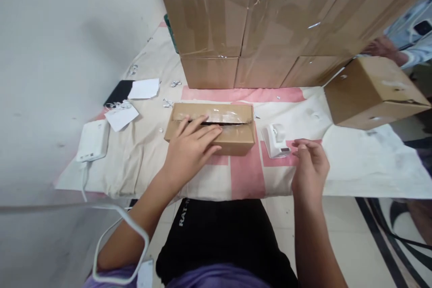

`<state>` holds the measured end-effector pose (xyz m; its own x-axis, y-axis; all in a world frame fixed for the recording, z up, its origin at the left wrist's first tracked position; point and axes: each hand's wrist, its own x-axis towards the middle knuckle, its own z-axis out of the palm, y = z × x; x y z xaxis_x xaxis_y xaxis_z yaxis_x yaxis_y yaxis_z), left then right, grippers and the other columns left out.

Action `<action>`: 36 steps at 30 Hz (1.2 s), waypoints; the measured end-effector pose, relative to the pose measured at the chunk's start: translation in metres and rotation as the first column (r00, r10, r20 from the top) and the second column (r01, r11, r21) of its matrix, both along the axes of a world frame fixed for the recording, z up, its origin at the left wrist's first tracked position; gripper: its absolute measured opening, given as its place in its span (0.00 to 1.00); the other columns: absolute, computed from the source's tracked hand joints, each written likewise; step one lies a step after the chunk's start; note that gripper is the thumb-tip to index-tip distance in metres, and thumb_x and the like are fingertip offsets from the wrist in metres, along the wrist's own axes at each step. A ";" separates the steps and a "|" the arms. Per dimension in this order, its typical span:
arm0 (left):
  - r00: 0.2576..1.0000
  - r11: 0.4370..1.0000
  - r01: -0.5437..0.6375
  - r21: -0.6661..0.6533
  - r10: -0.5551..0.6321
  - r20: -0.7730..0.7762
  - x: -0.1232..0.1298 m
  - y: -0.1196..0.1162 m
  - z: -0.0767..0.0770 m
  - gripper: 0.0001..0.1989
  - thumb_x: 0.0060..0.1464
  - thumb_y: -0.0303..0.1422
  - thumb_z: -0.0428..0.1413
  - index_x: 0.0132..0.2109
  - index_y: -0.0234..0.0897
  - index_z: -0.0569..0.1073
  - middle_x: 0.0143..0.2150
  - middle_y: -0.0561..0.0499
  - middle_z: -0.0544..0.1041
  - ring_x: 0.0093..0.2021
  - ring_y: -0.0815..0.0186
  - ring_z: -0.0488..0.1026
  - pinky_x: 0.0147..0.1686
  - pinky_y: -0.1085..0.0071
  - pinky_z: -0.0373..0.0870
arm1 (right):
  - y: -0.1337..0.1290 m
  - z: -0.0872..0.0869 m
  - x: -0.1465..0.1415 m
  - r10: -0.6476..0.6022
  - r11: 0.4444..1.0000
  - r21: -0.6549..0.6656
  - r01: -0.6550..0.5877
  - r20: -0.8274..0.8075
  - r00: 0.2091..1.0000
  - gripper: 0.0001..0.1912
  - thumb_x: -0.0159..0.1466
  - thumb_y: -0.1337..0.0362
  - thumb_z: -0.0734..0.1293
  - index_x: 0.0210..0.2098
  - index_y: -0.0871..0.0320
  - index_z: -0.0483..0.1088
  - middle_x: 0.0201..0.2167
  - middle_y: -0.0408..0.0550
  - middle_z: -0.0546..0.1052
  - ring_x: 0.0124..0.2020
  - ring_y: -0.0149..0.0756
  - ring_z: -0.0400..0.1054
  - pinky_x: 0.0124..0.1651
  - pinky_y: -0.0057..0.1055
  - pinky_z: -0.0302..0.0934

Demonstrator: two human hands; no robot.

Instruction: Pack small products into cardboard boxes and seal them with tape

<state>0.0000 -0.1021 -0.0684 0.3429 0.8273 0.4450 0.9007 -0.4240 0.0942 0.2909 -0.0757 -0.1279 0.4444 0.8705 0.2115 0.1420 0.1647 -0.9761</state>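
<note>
A small cardboard box [229,147] lies before me on the cloth-covered table, with a strip of tape across its top and a dark gap showing between its flaps. My left hand [194,144] rests flat on the box's top, fingers spread over the flaps. To the right of the box stands a white tape dispenser [277,140] with a roll in it. Just right of the dispenser is my right hand [311,162], its fingers curled and drawn together towards the thumb; whatever they may pinch is too small to make out.
Stacked, taped cartons [209,27] rise behind the box. At right, another person's hand [384,49] is by a tilted carton [378,92]. A white power bank [93,140] with a cable, paper slips [144,88] and a black item [119,93] lie left.
</note>
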 end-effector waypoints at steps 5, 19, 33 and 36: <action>1.000 0.932 0.003 0.361 -0.012 0.024 0.036 -0.002 -0.001 0.16 0.62 0.32 0.61 0.55 0.32 0.77 0.55 0.41 0.81 0.59 0.50 0.75 0.61 0.52 0.69 | 0.022 -0.023 0.052 0.139 0.914 -0.370 -0.165 -0.096 0.986 0.17 0.60 0.50 0.69 0.38 0.55 0.81 0.39 0.48 0.80 0.35 0.35 0.70 0.37 0.31 0.62; 0.695 0.727 0.666 0.166 -0.686 0.214 0.123 0.049 -0.062 0.15 0.66 0.27 0.49 0.56 0.33 0.74 0.56 0.43 0.80 0.56 0.59 0.78 0.58 0.61 0.75 | 0.041 0.002 0.055 0.276 0.746 -0.588 -0.314 -0.156 0.948 0.14 0.54 0.52 0.73 0.32 0.55 0.80 0.33 0.46 0.79 0.31 0.35 0.67 0.33 0.31 0.59; 0.793 0.815 0.507 -0.280 -0.315 0.522 0.175 0.090 -0.090 0.52 0.52 0.41 0.67 0.75 0.37 0.49 0.79 0.35 0.37 0.79 0.41 0.36 0.74 0.41 0.45 | 0.039 0.009 0.031 0.193 0.801 -0.525 -0.288 -0.228 0.954 0.12 0.44 0.56 0.76 0.23 0.56 0.74 0.27 0.45 0.76 0.32 0.36 0.66 0.34 0.31 0.58; 0.752 0.841 0.509 -0.182 -0.331 0.571 0.188 0.105 -0.106 0.47 0.55 0.39 0.64 0.75 0.38 0.50 0.79 0.35 0.41 0.77 0.42 0.42 0.73 0.40 0.49 | 0.032 0.012 0.030 0.150 0.834 -0.497 -0.241 -0.215 0.965 0.11 0.46 0.58 0.76 0.27 0.55 0.76 0.31 0.45 0.77 0.36 0.36 0.69 0.35 0.30 0.60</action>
